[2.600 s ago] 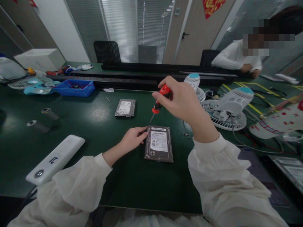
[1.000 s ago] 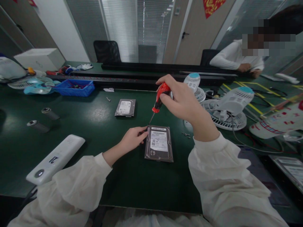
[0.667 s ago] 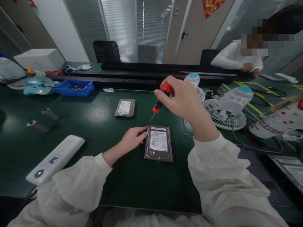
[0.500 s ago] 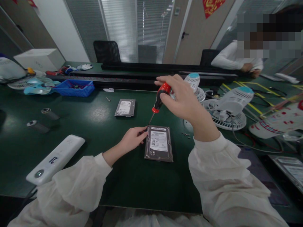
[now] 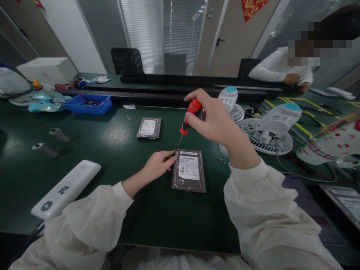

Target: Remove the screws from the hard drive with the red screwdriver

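A silver hard drive (image 5: 189, 170) lies label up on the green table (image 5: 107, 157) in front of me. My left hand (image 5: 158, 164) rests at the drive's far left corner, fingers pinched against its edge. My right hand (image 5: 216, 120) is closed round a red-handled screwdriver (image 5: 189, 116), held upright and tilted. The screwdriver's tip stands on the drive's far left corner, right by my left fingertips.
A second hard drive (image 5: 149, 128) lies farther back. Loose screws (image 5: 221, 160) sit right of the drive. White desk fans (image 5: 274, 125) stand at the right, a blue bin (image 5: 89, 104) and two metal cylinders (image 5: 45, 149) at the left, a white bar (image 5: 65, 189) near me. Another person (image 5: 281, 67) sits far right.
My right fingers have shifted back and forth on the screwdriver handle, turning it in place. The tip stays on the same corner. My left hand and the drive have not moved.
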